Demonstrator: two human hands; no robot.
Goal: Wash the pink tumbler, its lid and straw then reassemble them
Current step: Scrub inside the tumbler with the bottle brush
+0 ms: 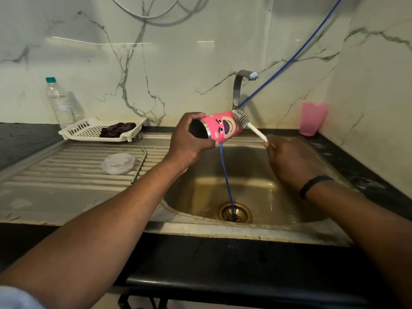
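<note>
My left hand (186,139) grips the pink tumbler (223,127) near its open mouth, holding it on its side above the sink (256,188), mouth toward me. The tumbler has a bear face printed on it. My right hand (289,159) holds the white handle of a bottle brush (242,118), whose grey bristles press against the tumbler's base end. The clear lid (118,163) lies on the ribbed drainboard (66,172) to the left. A metal straw (140,165) lies beside the lid.
A steel tap (239,85) rises behind the tumbler. A blue hose (227,175) runs from upper right down into the drain (235,212). A white tray (89,130) holding a dark cloth and a water bottle (59,101) stand back left. A pink cup (312,118) stands back right.
</note>
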